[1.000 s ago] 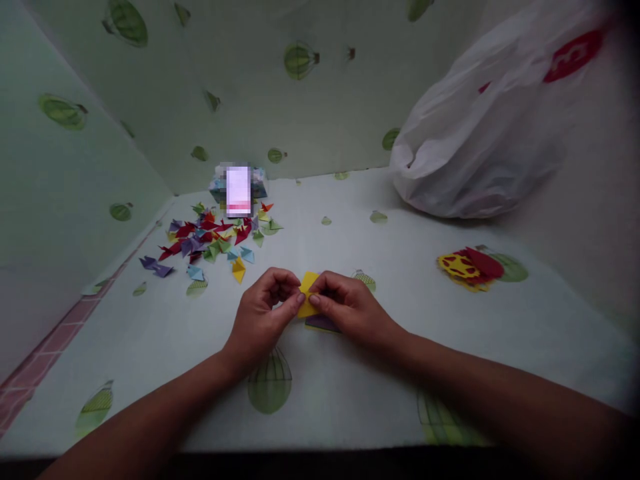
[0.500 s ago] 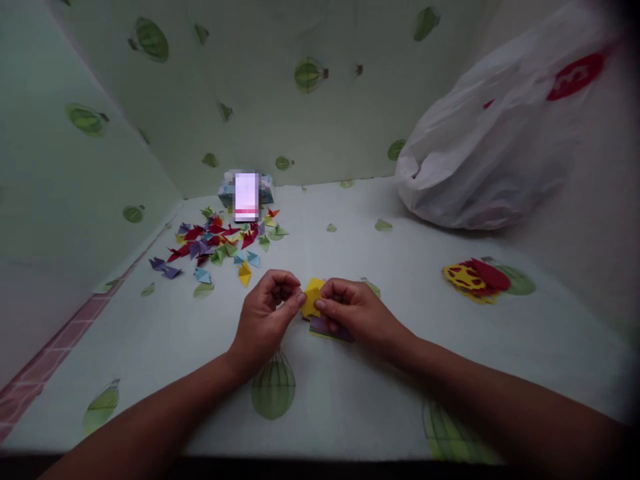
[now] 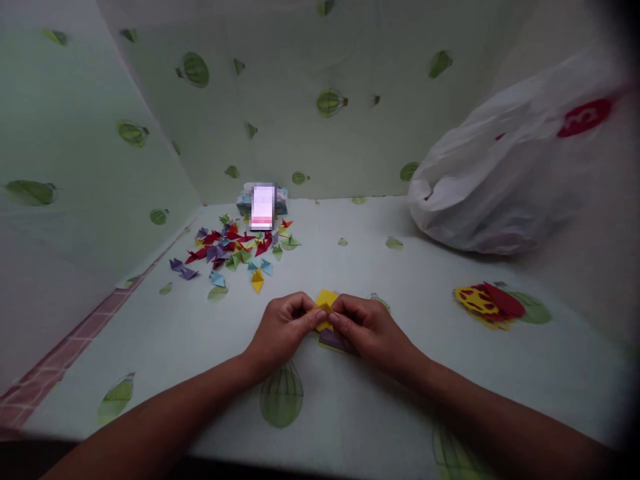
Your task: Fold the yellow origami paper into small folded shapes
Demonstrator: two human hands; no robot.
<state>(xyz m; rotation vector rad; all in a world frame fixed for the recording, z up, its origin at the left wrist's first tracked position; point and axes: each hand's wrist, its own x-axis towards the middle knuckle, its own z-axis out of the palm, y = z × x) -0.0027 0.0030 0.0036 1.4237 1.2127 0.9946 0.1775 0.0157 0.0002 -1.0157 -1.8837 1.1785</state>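
Note:
My left hand (image 3: pixel 284 328) and my right hand (image 3: pixel 366 327) meet over the middle of the cloth-covered surface (image 3: pixel 350 400), both pinched on a small yellow paper square (image 3: pixel 326 299) that sticks up between the fingertips. Under my right hand lies a small stack of paper squares with a purple one (image 3: pixel 331 339) showing on top. Beyond my left hand is a scatter of folded paper triangles (image 3: pixel 235 250) in red, purple, green, blue and yellow.
A small box (image 3: pixel 263 202) stands at the back behind the triangles. A white plastic bag (image 3: pixel 505 180) with red print bulges at the right. A red and yellow paper pile (image 3: pixel 487 303) lies on the right. Cloth-draped walls close the left and back.
The view has shifted, so everything sits lower in frame. My fingertips have drawn closer together on the yellow paper, which now shows less of its face.

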